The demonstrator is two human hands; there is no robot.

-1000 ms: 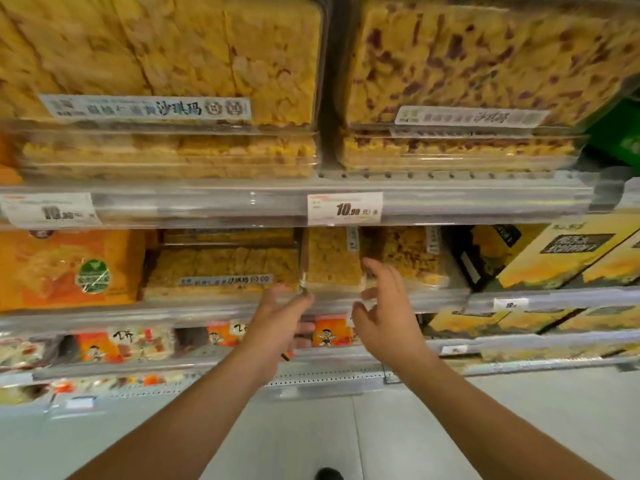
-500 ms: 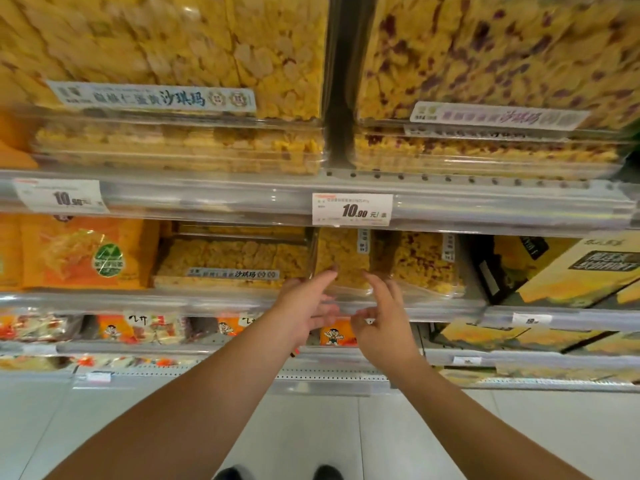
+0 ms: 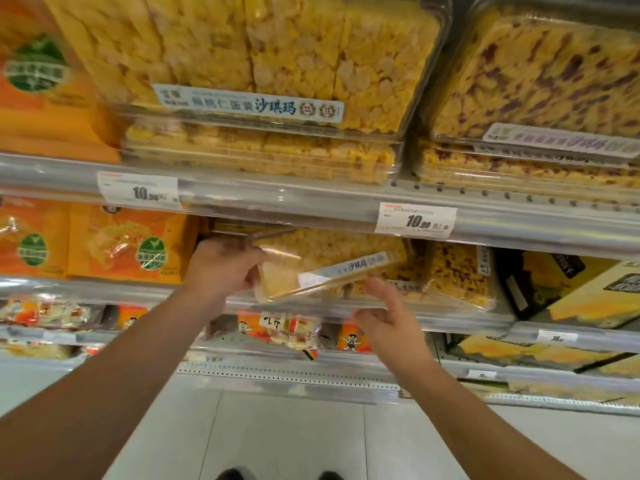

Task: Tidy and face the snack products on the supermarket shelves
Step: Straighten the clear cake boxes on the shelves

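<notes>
Two bare forearms reach up and forward from the bottom of the view over a pale tiled floor [image 3: 284,431], where the dark toes of two shoes [image 3: 230,474] are cut off at the lower edge. The left hand [image 3: 221,268] has its fingers curled round the left end of a clear plastic snack box [image 3: 322,268], which is tilted, right end higher, at the front lip of the middle shelf [image 3: 104,289]. The box holds pale yellow puffed cake and carries a white label strip [image 3: 349,270] along its front edge. The right hand [image 3: 389,318] sits just below the box's right part with its fingers loosely curled; whether the thumb touches the box cannot be told, and it grips nothing that shows. Behind and to the right of the held box stands another clear box with purple-flecked cake [image 3: 457,275], partly hidden by it. Left of the hands are orange bags with green round badges [image 3: 128,247]. Far right, dark and yellow cartons [image 3: 581,289] are cut off by the frame. Below, a lower shelf holds small cartoon-printed packs [image 3: 287,330], blurred. Above, the upper shelf rail [image 3: 277,199] bears two price tags [image 3: 415,221] reading 10.90. On it rest stacked clear boxes of yellow cake [image 3: 263,64], and at right boxes of purple-flecked cake [image 3: 540,74], their tops cut off.
</notes>
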